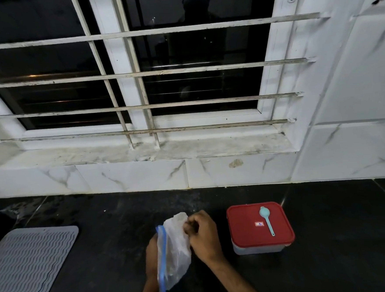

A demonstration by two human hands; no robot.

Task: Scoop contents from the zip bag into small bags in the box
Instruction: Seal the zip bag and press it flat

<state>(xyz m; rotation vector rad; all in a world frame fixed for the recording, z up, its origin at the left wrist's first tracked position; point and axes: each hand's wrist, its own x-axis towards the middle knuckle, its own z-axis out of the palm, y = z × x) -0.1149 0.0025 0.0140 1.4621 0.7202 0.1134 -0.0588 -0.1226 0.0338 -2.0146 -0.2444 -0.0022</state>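
zip bag (175, 249), both hands gripping

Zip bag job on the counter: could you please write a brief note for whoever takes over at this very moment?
Left hand: holds the zip bag from behind, near its blue zip edge.
Right hand: pinches the bag's far side.
Box: on the black counter to the right of the bag, with its red lid on. The teal scoop lies on the lid.
Done: bag in both hands. I cannot tell whether its zip is open.
Left: take the scoop, open the box, and fill the small bags, which are not in view.
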